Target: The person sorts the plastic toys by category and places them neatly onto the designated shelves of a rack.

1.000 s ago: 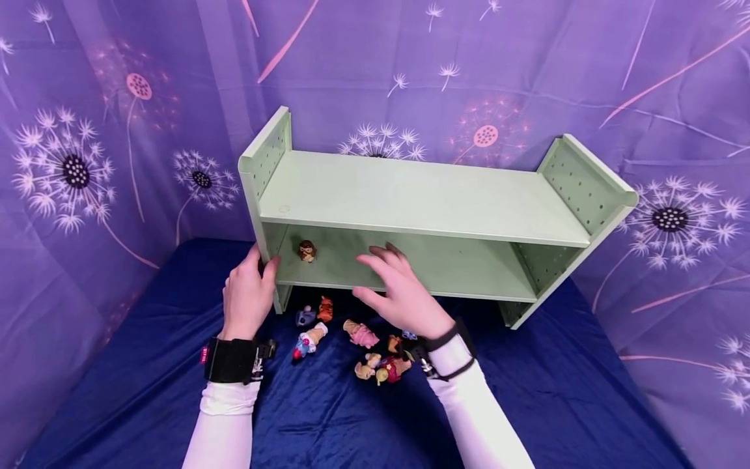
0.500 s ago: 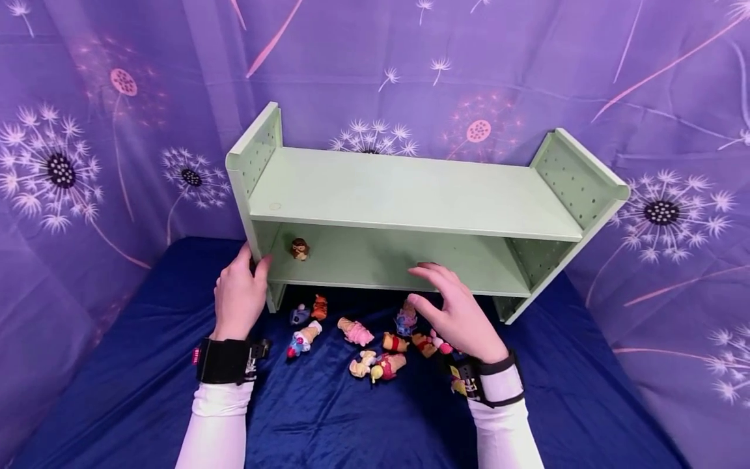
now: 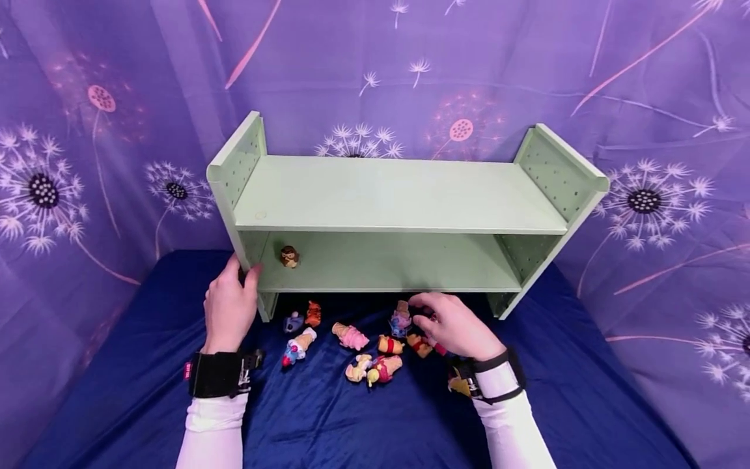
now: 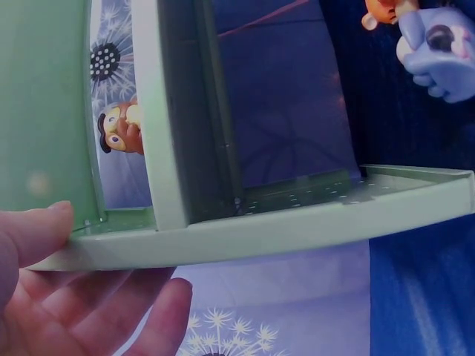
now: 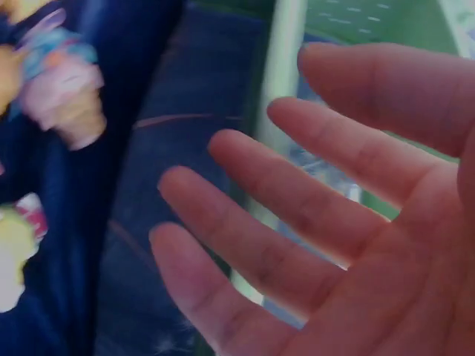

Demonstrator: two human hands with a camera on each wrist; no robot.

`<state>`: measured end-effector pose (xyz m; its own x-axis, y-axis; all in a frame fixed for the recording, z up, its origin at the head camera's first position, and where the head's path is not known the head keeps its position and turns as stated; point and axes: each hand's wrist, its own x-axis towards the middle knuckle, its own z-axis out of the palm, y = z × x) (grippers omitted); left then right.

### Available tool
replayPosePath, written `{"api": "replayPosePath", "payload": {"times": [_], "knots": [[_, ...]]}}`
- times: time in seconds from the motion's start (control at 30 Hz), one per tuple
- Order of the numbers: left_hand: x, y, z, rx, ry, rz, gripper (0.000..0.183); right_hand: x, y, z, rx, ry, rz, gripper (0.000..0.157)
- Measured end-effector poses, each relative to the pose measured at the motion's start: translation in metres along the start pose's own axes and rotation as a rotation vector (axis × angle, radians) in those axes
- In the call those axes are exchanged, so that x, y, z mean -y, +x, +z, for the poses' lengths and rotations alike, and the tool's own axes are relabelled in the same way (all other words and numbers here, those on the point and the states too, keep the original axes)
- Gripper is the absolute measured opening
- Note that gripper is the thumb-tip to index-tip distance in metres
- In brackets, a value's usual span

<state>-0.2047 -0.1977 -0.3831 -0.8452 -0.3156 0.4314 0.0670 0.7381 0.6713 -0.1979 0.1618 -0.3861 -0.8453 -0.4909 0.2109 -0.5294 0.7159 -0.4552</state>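
Note:
My left hand grips the left side panel of a pale green two-tier shelf. In the left wrist view its thumb lies on the inner face of the panel, with the fingers outside. An owl figurine stands on the lower tier near that panel. Low in front of the shelf, my right hand holds nothing, its fingers extended in the right wrist view. Right beside its fingertips lies a purple-and-blue ice-cream-cone figurine. A pink figurine beneath the hand is mostly hidden.
On the dark blue cloth lie several small figurines, among them a pink cone, a blue-and-white cone, a red-shirted bear, a grey-blue donkey and an orange tiger. A purple dandelion-print curtain hangs behind.
My right hand has moved from in front of the lower tier, right and down to the figurines. The left hand keeps its grip on the panel; the head view has shifted slightly.

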Motion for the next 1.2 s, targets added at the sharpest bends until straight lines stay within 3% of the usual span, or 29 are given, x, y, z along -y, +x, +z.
{"api": "replayPosePath", "payload": {"times": [0.2,0.33,0.43,0.77,1.03,1.2], "knots": [[0.006,-0.006,-0.006,-0.012,0.011,-0.048,0.030,-0.013,0.006,0.025,0.073,-0.109,-0.040,0.019],[0.007,-0.001,-0.011,-0.032,0.009,-0.042,0.029,-0.016,0.015,0.036,0.118,-0.172,-0.066,0.011],[0.006,0.005,-0.012,-0.042,0.010,-0.026,0.029,-0.013,0.021,0.041,0.124,-0.217,-0.070,0.018],[-0.001,0.009,-0.005,-0.009,0.000,0.012,0.032,-0.010,0.022,0.039,0.157,-0.367,0.021,0.022],[-0.003,0.006,-0.004,-0.004,0.001,0.005,0.032,-0.012,0.025,0.027,0.293,-0.306,0.027,0.028],[-0.002,-0.003,0.001,0.010,0.003,0.001,0.032,-0.016,0.021,0.033,0.331,-0.323,0.040,0.029]]}}
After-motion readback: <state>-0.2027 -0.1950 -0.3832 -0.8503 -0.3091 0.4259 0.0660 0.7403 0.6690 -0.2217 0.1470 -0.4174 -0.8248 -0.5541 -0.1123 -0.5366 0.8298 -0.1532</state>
